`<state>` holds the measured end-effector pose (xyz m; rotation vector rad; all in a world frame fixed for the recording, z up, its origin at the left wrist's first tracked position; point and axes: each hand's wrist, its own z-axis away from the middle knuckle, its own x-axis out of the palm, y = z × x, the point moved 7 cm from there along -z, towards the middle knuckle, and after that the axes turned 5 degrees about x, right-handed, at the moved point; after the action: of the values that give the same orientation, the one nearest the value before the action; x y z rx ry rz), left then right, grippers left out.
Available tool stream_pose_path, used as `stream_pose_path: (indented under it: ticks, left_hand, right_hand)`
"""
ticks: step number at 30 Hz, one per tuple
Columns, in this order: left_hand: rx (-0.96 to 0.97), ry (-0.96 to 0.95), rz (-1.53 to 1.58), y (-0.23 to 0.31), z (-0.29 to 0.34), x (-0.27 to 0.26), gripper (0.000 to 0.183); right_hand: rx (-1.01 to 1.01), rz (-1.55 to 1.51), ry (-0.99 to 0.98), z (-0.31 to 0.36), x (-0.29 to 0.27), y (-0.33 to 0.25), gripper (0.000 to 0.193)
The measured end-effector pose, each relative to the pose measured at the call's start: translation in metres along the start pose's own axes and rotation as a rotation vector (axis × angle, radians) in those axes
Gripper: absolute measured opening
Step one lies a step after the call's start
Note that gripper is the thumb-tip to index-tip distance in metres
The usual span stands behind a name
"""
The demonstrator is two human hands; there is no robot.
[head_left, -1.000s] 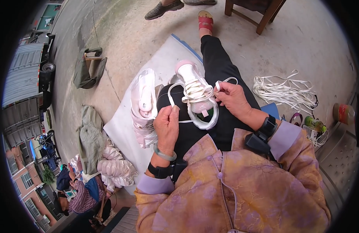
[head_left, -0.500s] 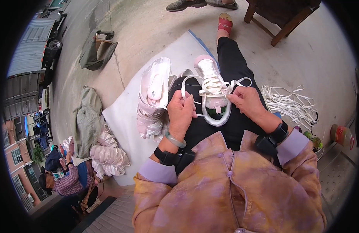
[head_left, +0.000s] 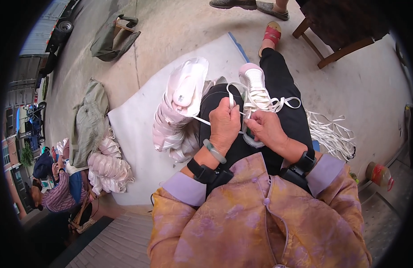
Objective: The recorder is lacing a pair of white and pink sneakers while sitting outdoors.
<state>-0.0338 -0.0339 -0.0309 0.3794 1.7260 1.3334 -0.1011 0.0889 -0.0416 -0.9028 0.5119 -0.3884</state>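
A white and pink sneaker [head_left: 253, 80] lies on my black-trousered lap, toe pointing away from me. White shoelace [head_left: 291, 102] criss-crosses its front and loops out to the right. My left hand [head_left: 224, 124], closed, pinches a length of lace left of the shoe, and a loop of it rises above the fingers. At the shoe's near left edge, my right hand [head_left: 269, 130] has thumb and finger pinched on the lace, partly covering the shoe's opening. To the left, a stack of pale pink shoe uppers [head_left: 168, 129] stands beside my knee, with a white insole [head_left: 185, 93] on top.
A white sheet [head_left: 139, 129] covers the ground beneath. Loose white laces [head_left: 333, 136] lie at my right, near a plastic bottle [head_left: 379, 175]. More uppers [head_left: 110, 167] and a grey-green cloth [head_left: 90, 123] are at left. A person [head_left: 63, 192] sits far left; a wooden chair [head_left: 345, 49] stands ahead.
My right hand has crossed from the shoe's right edge to its near left edge, close to my left hand. The lace loop on the right is free of my fingers. The view has shifted.
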Motion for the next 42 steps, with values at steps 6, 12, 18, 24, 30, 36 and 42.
stream_pose_path:
  ticks: [6,12,18,24,30,36,42]
  left_hand:
    - [0.026,0.015,-0.009,0.009,0.002,-0.001,0.009]
    - [0.105,-0.019,-0.158,0.021,-0.001,0.002,0.013]
    - [0.163,0.023,-0.162,0.021,-0.007,0.004,0.014]
    - [0.215,-0.036,-0.207,0.029,0.0,0.006,0.016]
    - [0.207,-0.147,-0.257,0.02,0.008,0.01,0.013]
    - [0.284,-0.14,-0.373,0.029,0.001,0.022,0.017]
    - [0.369,-0.084,-0.442,0.013,-0.004,0.018,0.016]
  right_hand:
    - [-0.001,-0.062,-0.016,-0.001,0.002,0.006,0.015]
    - [0.054,-0.151,-0.078,-0.004,0.001,0.007,0.014]
    - [0.043,-0.168,-0.106,-0.01,-0.003,0.003,0.014]
    - [-0.087,-0.067,-0.015,-0.006,-0.003,0.012,0.016]
    - [-0.078,-0.155,-0.017,0.001,0.006,0.009,0.014]
    - [-0.045,-0.014,-0.05,-0.012,0.007,0.012,0.013]
    - [-0.047,0.316,0.001,-0.024,0.012,0.011,0.018]
